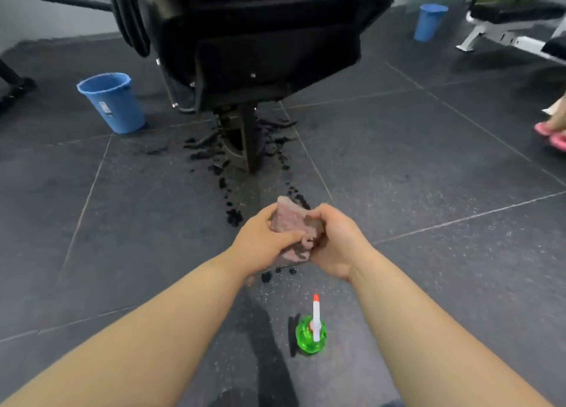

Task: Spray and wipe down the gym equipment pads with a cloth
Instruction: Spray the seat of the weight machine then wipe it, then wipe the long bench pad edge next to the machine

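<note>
A folded pinkish cloth [289,222] is held up in front of me by both hands. My left hand [263,245] grips its left side with the thumb across the front. My right hand [335,241] curls round its right edge. A green spray bottle [311,333] with a white nozzle and orange tip stands on the floor below my hands, untouched. The black padded seat [260,39] of a gym machine rises ahead, its base [245,143] on the floor.
Dark wet drops and streaks [220,164] spread over the grey rubber floor around the machine base. A blue bucket [111,101] stands at the left, another [428,22] far right. A white-framed bench [508,29] and someone's pink sandals [551,135] are at the right.
</note>
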A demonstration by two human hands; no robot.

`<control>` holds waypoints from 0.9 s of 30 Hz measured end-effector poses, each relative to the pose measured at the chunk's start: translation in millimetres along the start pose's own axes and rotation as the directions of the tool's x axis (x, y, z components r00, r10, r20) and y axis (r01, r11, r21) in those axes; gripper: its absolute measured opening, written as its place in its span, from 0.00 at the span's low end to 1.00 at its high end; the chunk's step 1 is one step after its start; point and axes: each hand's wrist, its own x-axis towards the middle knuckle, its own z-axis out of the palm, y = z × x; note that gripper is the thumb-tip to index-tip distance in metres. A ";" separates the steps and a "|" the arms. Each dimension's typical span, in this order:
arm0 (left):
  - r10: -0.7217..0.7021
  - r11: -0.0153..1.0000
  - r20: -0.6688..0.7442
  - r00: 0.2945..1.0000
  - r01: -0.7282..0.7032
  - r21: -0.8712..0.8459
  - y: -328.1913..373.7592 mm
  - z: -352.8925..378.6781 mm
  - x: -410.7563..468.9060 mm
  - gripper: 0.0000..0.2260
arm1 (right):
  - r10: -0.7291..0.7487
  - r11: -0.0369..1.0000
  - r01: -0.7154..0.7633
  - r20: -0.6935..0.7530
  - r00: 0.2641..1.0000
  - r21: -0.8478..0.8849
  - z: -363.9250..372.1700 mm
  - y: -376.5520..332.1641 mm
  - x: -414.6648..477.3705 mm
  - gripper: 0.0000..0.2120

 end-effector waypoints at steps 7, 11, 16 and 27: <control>-0.278 0.958 0.038 0.960 0.274 0.083 -101.6 27.1 5.2 0.07 | 0.000 0.427 -0.316 -0.349 0.937 -0.847 -143.7 135.4 39.6 0.32; -0.308 0.949 -0.049 0.950 0.310 0.055 -137.8 37.8 11.6 0.11 | 0.148 0.312 -0.326 -0.293 0.944 -0.892 -172.8 203.9 51.1 0.63; -0.348 0.937 -0.008 0.937 0.348 0.019 -170.9 42.5 10.7 0.08 | -0.136 0.443 -0.171 -0.254 0.957 -0.880 -159.5 261.2 86.2 0.38; -0.428 0.904 -0.020 0.904 0.428 0.013 -109.0 9.4 -14.5 0.16 | -0.329 0.492 -0.146 -0.339 0.881 -0.858 -96.3 189.8 41.4 0.13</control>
